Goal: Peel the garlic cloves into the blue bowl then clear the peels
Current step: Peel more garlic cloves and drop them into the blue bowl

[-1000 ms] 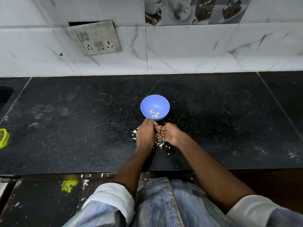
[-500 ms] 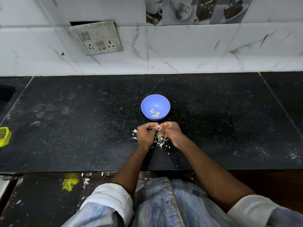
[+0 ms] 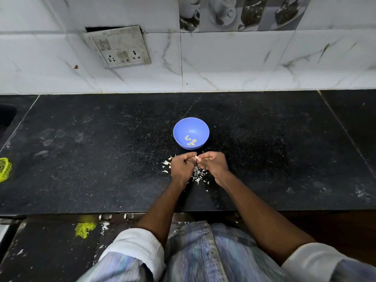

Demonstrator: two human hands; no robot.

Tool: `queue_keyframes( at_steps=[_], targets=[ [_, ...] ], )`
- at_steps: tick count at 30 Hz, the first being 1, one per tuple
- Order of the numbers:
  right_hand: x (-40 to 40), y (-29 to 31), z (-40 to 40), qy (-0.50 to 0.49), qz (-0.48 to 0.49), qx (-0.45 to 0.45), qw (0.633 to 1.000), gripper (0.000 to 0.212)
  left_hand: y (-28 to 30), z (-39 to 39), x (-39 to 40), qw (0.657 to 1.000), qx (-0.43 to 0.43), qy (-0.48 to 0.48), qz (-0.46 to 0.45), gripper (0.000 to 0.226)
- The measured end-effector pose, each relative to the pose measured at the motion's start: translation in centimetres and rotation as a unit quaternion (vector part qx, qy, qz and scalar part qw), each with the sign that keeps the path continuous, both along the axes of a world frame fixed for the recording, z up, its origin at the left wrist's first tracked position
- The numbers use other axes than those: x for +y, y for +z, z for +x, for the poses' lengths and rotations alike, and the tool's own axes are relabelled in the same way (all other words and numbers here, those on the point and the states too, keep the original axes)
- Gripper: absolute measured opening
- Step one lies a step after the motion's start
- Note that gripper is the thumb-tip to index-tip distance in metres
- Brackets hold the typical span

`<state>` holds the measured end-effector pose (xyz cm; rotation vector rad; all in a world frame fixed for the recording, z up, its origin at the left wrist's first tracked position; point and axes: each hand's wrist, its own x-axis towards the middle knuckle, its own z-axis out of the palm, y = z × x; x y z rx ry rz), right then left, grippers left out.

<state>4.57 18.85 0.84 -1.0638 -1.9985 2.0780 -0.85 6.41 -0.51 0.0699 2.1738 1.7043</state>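
Observation:
A blue bowl (image 3: 179, 127) stands on the black counter and holds several peeled garlic cloves (image 3: 190, 141). Just in front of it my left hand (image 3: 182, 166) and my right hand (image 3: 213, 162) meet, fingertips together, and pinch a small pale garlic clove (image 3: 197, 158) between them. Under and around both hands lies a scatter of white garlic peels (image 3: 197, 174), with a few more to the left (image 3: 165, 164).
The black stone counter (image 3: 101, 159) runs wide to either side, its front edge close to my body. A yellow mesh bag (image 3: 5, 168) lies at the far left edge. A socket plate (image 3: 120, 47) hangs on the tiled wall behind.
My left hand drew back from the bowl's rim. Both hands came together in front of the bowl and now pinch a clove between their fingertips.

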Motion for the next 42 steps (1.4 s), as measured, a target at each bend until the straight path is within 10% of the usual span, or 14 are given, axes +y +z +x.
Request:
queue_keyframes(
  at_steps=[42],
  targets=[
    [-0.7, 1.9, -0.2, -0.046, -0.085, -0.019, 0.995, 0.006, 0.4, 0.7, -1.1, 0.967, 0.214, -0.059, -0.129, 0.014]
  ],
)
